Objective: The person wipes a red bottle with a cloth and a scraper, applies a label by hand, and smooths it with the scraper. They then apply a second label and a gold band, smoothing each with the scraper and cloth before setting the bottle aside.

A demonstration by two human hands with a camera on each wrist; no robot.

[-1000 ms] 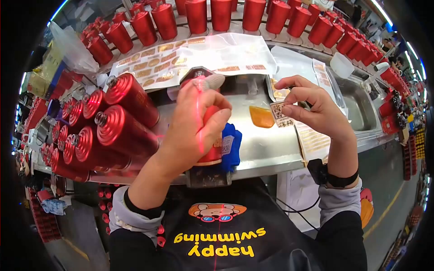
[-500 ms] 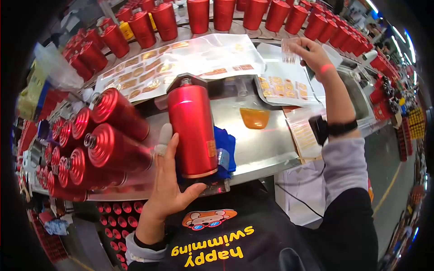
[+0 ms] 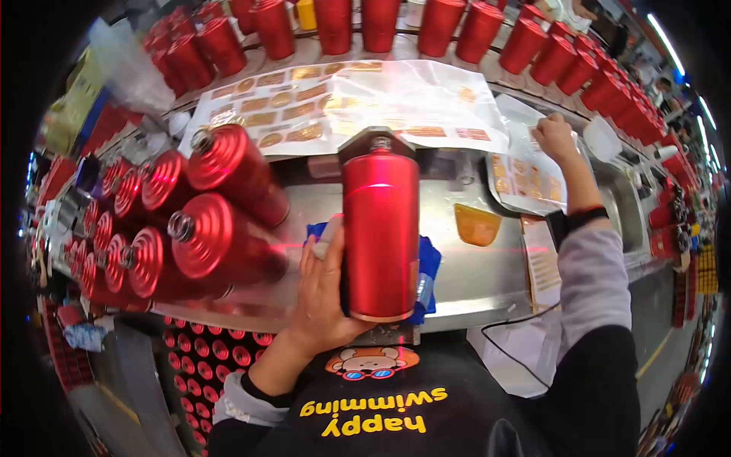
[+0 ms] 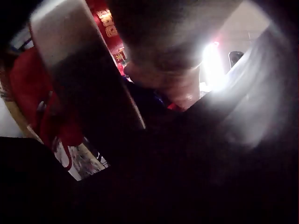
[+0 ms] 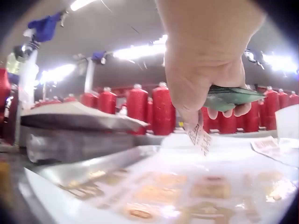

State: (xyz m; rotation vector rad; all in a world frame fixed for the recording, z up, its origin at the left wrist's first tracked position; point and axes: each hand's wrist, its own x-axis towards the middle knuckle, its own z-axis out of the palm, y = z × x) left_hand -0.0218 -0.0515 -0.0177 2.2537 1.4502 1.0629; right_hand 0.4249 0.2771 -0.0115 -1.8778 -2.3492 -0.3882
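Observation:
A large red bottle (image 3: 381, 236) lies in front of the apron, its neck toward a dark angular holder (image 3: 376, 139). Along its lower left side rests my left hand (image 3: 324, 301), fingers nearly straight, one with a pale cover, the thumb by the bottle's base. Blue cloth (image 3: 429, 278) shows on both sides of the bottle. At the back right my right hand (image 3: 558, 137) is over a sheet of gold labels (image 3: 525, 177). In the right wrist view this hand (image 5: 205, 60) pinches a small printed label (image 5: 200, 138) and has a green object (image 5: 231, 97) in its curled fingers.
Several red bottles (image 3: 205, 236) lean together at the left. More bottles (image 3: 381, 27) line the far side. A larger label sheet (image 3: 411, 99) lies behind the holder. An orange scraper-like piece (image 3: 477, 225) is on the metal table, with a sink (image 3: 626, 209) at the far right.
My right hand has gone from beside the bottle to the back right with the label. My left hand has left the bottle's top and moved down to its lower left side.

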